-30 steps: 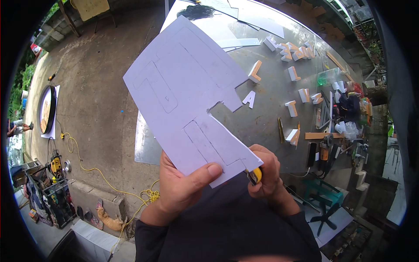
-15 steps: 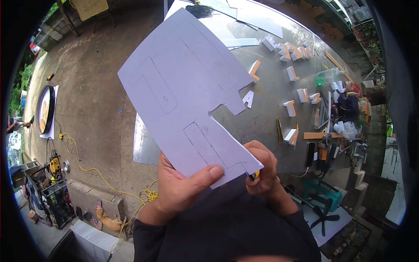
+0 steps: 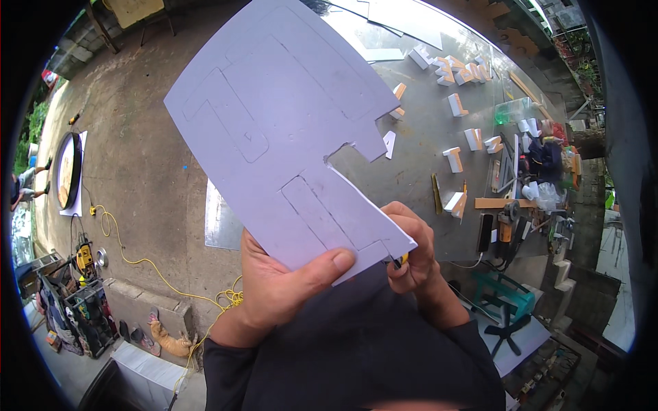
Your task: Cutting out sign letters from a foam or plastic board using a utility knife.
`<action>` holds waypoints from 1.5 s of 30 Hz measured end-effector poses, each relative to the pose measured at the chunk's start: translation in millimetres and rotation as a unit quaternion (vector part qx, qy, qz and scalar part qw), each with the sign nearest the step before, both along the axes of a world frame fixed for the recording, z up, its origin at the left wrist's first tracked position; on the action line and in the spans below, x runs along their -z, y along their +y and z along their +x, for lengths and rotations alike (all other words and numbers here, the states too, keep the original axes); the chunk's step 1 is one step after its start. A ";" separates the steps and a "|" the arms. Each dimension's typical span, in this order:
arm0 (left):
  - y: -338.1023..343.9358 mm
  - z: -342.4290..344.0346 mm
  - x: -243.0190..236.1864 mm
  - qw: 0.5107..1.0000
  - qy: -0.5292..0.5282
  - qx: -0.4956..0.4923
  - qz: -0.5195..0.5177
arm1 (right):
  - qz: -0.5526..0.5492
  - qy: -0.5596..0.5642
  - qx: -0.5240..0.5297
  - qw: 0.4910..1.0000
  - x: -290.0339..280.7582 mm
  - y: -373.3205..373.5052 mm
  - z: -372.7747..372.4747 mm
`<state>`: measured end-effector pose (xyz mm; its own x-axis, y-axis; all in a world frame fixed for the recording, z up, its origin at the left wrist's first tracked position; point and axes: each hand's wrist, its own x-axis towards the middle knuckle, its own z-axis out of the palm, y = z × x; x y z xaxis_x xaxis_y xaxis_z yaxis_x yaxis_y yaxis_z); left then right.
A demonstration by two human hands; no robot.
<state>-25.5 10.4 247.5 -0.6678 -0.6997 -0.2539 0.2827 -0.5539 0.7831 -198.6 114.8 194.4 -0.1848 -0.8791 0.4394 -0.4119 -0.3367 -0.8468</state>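
Note:
My left hand [image 3: 284, 284] grips the lower edge of a white foam board [image 3: 253, 109], thumb on top and fingers beneath. Pencilled outlines of letter shapes cover the board, and a notch is cut into its right side. At the lower right corner my right hand [image 3: 415, 250] is closed around a yellow and dark utility knife [image 3: 404, 259]; most of it is hidden by the fingers and board. The knife sits against the board's edge beside a drawn outline. Just past the board, a cut white letter [image 3: 389, 144] lies on the metal table [image 3: 418, 185].
Several thick cut letters [image 3: 457, 105] stand on the table to the right. Beyond them lie a wooden strip [image 3: 504, 203], an angle grinder [image 3: 508, 222] and plastic bags [image 3: 548, 195]. A yellow cord [image 3: 157, 274] crosses the floor at left, near a lying cat [image 3: 170, 340].
Both hands and the board have shifted slightly up in the picture, the board's upper part also leftward. The grips look the same, with the knife still at the lower right corner.

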 end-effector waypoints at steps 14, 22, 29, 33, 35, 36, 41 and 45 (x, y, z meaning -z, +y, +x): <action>-5.3 -2.8 2.9 0.998 0.010 0.026 -0.051 | -0.017 0.007 -0.010 1.000 13.8 -1.0 -4.1; -2.2 -5.6 3.8 0.999 0.014 0.028 -0.025 | -0.026 0.013 0.010 1.000 17.7 -2.5 -1.6; -1.6 -5.8 4.4 0.999 0.016 0.034 -0.018 | -0.015 0.008 -0.006 1.000 18.7 -1.9 -4.1; 0.1 -4.3 5.9 0.999 0.014 0.037 -0.021 | -0.006 0.013 -0.010 1.000 16.3 -3.1 -5.1; 1.4 -4.1 6.5 0.999 0.019 0.022 -0.036 | -0.003 0.010 -0.016 1.000 16.0 -4.1 -5.4; 1.4 -3.9 6.7 0.999 0.019 0.021 -0.035 | -0.003 0.010 -0.017 1.000 15.9 -4.4 -5.8; 1.3 -1.2 6.7 0.999 0.012 0.043 -0.010 | -0.007 0.019 -0.026 0.999 16.1 -6.0 -7.5; 0.5 -0.5 8.0 0.999 0.010 0.048 -0.013 | -0.007 0.025 -0.029 0.999 16.8 -6.9 -8.8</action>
<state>-26.0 10.9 239.5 -0.7374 -0.6379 -0.2224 0.2446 -0.5590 0.7923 -207.4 107.8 177.6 -0.1107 -0.8812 0.4597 -0.4326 -0.3737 -0.8205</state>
